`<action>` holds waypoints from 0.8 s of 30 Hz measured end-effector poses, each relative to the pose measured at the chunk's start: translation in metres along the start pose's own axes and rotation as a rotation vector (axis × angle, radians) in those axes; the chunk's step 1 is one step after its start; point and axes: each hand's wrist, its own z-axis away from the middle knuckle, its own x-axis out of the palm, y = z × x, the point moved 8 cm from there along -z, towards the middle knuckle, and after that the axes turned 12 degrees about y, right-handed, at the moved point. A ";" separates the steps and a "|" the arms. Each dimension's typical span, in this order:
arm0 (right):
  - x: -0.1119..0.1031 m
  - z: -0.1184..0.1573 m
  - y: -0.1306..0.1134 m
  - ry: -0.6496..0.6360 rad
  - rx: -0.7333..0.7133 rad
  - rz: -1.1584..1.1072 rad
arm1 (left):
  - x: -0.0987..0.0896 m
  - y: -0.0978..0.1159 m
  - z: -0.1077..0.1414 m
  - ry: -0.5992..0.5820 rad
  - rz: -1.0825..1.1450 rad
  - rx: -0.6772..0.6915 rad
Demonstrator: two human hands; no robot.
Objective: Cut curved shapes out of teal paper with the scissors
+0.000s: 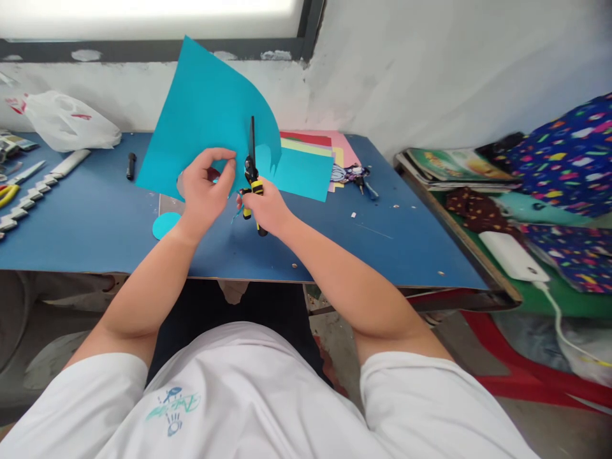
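Observation:
My left hand (208, 188) is closed, thumb and forefinger pinched at the lower edge of a large turquoise sheet of paper (205, 108). The sheet stands tilted above the table and curls at its right side, where the edge is cut in a ragged curve. In my right hand (270, 207) are scissors (252, 159) with black-and-yellow handles, dark blades pointing up in front of the sheet. A thin turquoise scrap dangles below the handles. Beside my left wrist a turquoise paper circle (166, 226) lies on the blue table (382, 248).
Several coloured sheets (308, 169) lie behind my right hand, with a patterned item (351, 173) beside them. To the left are a black marker (131, 166), a white plastic bag (71, 121) and yellow-handled scissors (19, 182). A white power bank (514, 255) rests on the green surface at right.

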 end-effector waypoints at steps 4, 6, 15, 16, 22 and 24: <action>0.000 0.001 -0.001 -0.007 0.006 -0.008 | 0.001 0.001 0.001 -0.012 -0.011 -0.001; 0.000 0.001 -0.002 -0.009 0.010 -0.007 | 0.000 0.001 0.001 -0.004 -0.006 -0.002; -0.003 0.002 -0.004 0.007 -0.005 0.047 | 0.000 0.002 0.000 -0.005 0.024 -0.010; -0.003 0.002 -0.004 0.009 -0.001 0.044 | 0.001 0.002 0.001 -0.010 0.021 -0.015; -0.001 0.002 -0.002 0.007 0.015 -0.009 | 0.000 0.002 0.001 -0.022 0.028 -0.019; -0.002 0.002 -0.001 0.015 0.006 0.001 | 0.000 0.003 0.001 -0.020 0.033 -0.006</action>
